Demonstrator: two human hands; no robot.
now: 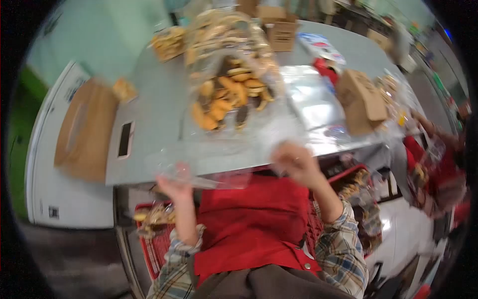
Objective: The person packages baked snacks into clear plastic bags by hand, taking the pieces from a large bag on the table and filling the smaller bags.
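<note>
Near the table's front edge, my left hand (177, 184) is closed on a clear plastic bag (226, 179) that stretches toward the middle. My right hand (295, 158) is raised over the front edge, blurred, with its fingers curled; whether anything is between them cannot be made out. Beyond both hands, a large clear bag (226, 32) lies on the table with orange and dark brown cookies (234, 94) at its near end. A stack of flat clear bags (311, 97) rests to the right of the cookies.
The grey table (159, 104) holds a phone (126, 139), a brown paper bag (87, 132), a cardboard box (281, 35) and a brown carton (359, 102). Red baskets (152, 254) with bagged goods stand below the edge. Another person's hand (423, 122) shows at the right.
</note>
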